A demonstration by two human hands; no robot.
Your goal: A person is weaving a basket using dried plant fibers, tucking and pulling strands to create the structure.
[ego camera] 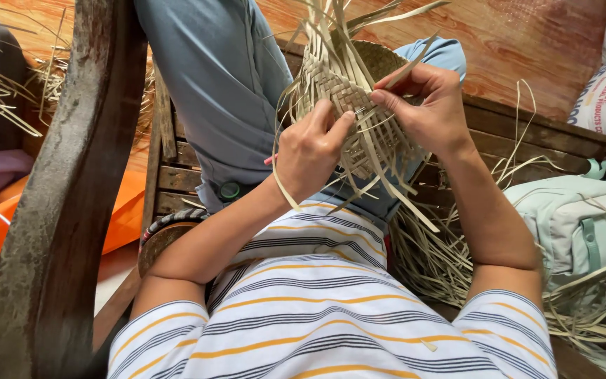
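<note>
Our left hand (pixel 310 151) grips the half-woven straw basket (pixel 338 91) above our lap, while our right hand (pixel 426 105) pinches one loose strip (pixel 405 70); more straw (pixel 436 260) lies beside a pale green backpack (pixel 576 217).

Both hands raised close together, left hand (pixel 311 149) curled, right hand (pixel 426 105) pinching

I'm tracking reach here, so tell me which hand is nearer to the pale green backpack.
Right. The right hand pinches strips on the woven piece, on the side toward the pale green backpack; the left hand grips farther away.
</note>
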